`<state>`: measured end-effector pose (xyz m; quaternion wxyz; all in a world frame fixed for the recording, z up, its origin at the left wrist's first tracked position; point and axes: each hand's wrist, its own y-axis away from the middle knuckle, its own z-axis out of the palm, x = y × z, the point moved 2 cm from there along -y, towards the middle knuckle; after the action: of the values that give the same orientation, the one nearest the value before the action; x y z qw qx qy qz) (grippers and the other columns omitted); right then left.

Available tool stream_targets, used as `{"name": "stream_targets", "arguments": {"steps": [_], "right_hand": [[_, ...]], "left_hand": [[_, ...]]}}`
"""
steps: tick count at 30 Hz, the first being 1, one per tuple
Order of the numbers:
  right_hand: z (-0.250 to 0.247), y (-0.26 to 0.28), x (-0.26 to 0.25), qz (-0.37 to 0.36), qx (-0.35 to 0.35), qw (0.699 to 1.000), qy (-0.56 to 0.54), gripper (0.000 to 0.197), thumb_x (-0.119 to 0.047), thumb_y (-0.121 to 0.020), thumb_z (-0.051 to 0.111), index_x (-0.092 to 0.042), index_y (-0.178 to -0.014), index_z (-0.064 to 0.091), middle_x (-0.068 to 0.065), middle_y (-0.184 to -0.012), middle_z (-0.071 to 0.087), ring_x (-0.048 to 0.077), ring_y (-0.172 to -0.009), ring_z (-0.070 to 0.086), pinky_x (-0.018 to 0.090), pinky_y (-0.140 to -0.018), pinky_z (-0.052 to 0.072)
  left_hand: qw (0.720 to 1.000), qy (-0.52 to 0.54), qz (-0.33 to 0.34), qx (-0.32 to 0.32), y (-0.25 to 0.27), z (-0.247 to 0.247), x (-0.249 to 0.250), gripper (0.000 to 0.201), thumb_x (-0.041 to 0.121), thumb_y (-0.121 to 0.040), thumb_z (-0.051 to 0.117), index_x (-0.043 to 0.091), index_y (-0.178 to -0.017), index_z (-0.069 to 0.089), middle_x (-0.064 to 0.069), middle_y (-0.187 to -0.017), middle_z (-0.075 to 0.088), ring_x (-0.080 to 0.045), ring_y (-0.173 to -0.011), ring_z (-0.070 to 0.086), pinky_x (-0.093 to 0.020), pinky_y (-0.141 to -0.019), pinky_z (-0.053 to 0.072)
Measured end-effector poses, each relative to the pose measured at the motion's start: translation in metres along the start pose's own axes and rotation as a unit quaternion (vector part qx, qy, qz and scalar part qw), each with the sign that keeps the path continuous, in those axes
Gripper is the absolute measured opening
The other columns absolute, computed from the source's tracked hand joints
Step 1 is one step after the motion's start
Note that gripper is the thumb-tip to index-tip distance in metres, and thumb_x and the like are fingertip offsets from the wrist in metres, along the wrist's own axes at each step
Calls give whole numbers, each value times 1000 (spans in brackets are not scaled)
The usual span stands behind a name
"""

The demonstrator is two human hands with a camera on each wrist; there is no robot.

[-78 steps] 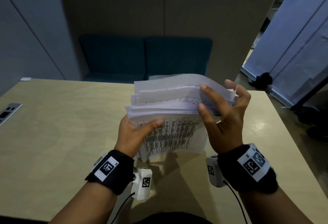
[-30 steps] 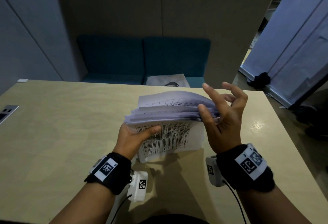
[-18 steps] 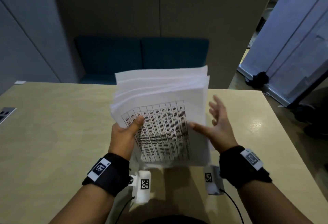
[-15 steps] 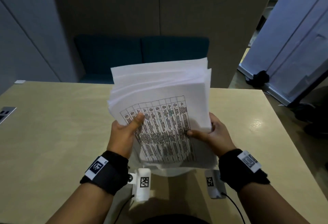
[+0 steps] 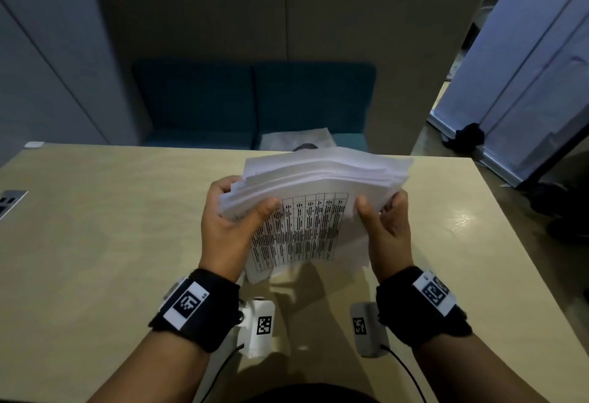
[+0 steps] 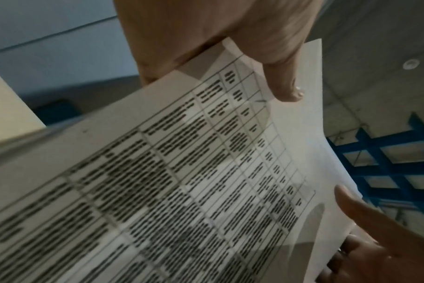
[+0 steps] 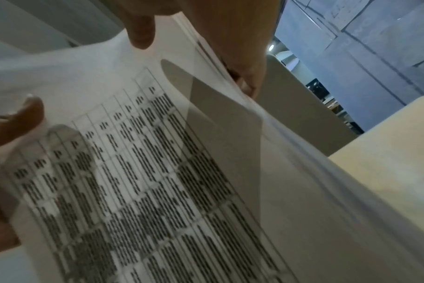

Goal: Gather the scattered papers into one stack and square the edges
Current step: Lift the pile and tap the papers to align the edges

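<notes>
A thick stack of white papers [image 5: 312,208] with a printed table on the near sheet stands tilted on its lower edge above the wooden table [image 5: 95,243]. My left hand [image 5: 229,221] grips its left side, thumb on the printed face and fingers behind. My right hand [image 5: 387,221] grips the right side the same way. The top edges of the sheets are fanned and uneven. In the left wrist view the printed sheet [image 6: 182,181] fills the frame under my thumb [image 6: 283,76]. The right wrist view shows the same stack [image 7: 157,181] and the layered right edge.
A teal bench [image 5: 255,106] with a white sheet or bag [image 5: 296,138] on its seat stands beyond the table's far edge. A power socket panel [image 5: 9,201] is set into the table at far left. A grey partition [image 5: 526,61] leans at right.
The stack was lifted upright from a bent, flipped-through state, then lowered toward the table. My right hand went from open fingers beside the stack to gripping its right edge.
</notes>
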<state>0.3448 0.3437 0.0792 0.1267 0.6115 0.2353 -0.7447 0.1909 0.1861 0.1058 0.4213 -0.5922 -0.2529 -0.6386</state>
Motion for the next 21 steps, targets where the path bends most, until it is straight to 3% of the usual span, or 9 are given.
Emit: {"name": "stream_targets", "arguments": {"steps": [4,7,10,14,16,18,21], "right_hand": [[5,-2,-16,-48,-19,999,-1,28,-6,-90,62,-23,-109,52,-7,-101,68,13,-97,66,31,-84,54],[6,-1,-20,-64,-42,997,-1,28,4,-89,58,-20,-104,57,-11,-94,70,8,-90,67,22,-78,53],[6,5,-18,-74,-25,997,-10,28,-3,-85,63,-23,-104,58,-8,-98,68,12,-95,65,24,-80,53],[3,9,-16,-68,-2,998,6,39,-23,-73,76,-25,-103,53,-7,-102,64,15,-98,63,33,-83,54],[3,9,-16,-51,0,999,10,43,-28,-69,79,-26,-103,53,-11,-101,65,13,-98,64,33,-83,55],[3,10,-15,-37,-5,999,6,42,-28,-67,79,-27,-102,55,-17,-98,68,7,-95,65,28,-81,56],[4,11,-13,-24,-11,1000,-6,40,-22,-65,76,-26,-100,59,-19,-94,71,3,-91,67,21,-78,56]], "left_hand": [[998,-2,53,28,-3,5,15,59,39,-58,85,28,-105,53,-10,-116,58,-8,-94,68,-21,-68,57],[996,-4,57,63,-6,9,23,65,62,-55,85,27,-102,56,-11,-108,62,-24,-94,68,-33,-70,60],[992,-16,51,118,-9,13,26,57,65,-60,80,27,-97,58,-10,-101,64,-29,-92,67,-45,-77,60],[986,-43,51,155,-16,12,24,36,52,-70,75,30,-92,58,-2,-93,60,-22,-85,60,-50,-83,55],[985,-50,44,156,-17,10,22,32,51,-71,71,32,-92,57,0,-92,55,-22,-86,56,-50,-80,53],[986,-46,43,153,-16,10,23,35,54,-70,70,34,-93,55,2,-92,53,-19,-87,54,-42,-76,52],[987,-49,36,151,-16,11,24,46,62,-64,76,37,-96,55,-7,-105,62,-26,-96,63,-40,-83,56]]}}
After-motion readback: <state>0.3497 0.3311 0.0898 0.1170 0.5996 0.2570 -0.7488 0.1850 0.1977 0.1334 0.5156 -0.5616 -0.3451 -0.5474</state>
